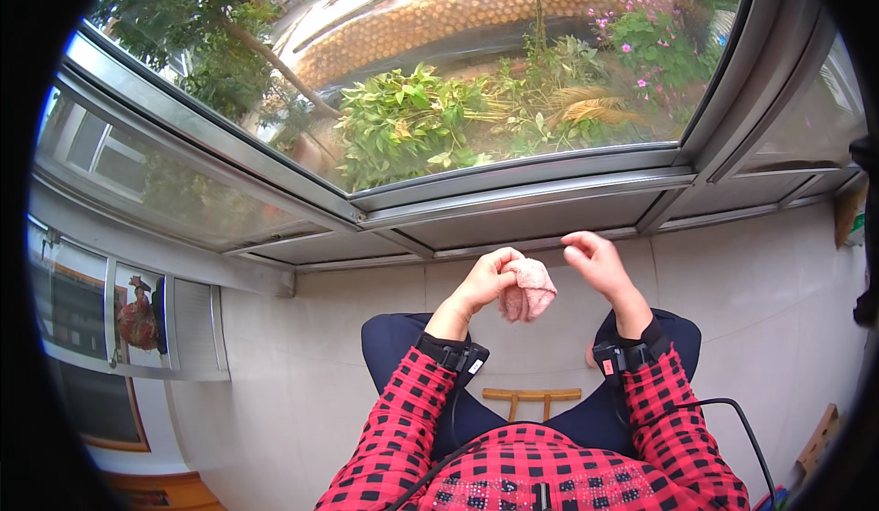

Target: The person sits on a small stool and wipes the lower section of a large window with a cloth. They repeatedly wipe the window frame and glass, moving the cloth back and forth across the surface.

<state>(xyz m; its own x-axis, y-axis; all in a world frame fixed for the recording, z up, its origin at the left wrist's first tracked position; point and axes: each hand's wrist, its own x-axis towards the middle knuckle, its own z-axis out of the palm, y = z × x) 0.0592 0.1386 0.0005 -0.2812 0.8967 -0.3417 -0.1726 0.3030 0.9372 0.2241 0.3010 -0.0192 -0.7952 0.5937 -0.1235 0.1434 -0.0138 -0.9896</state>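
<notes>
My left hand (486,279) grips a small folded pink cloth (527,290) between thumb and fingers, and the cloth hangs bunched over the space between my knees. To the right of it, my right hand (596,262) is raised with nothing in it. Its fingers are bent and stand apart from the thumb, a short way from the cloth. Both wrists wear black straps with small devices. Behind the hands lies the tiled floor.
A metal-framed window (529,198) rises in front, with plants outside. Below me the edge of a wooden stool (532,395) shows between my legs. A glazed door (141,305) is at the left. A black cable (745,418) loops by my right sleeve.
</notes>
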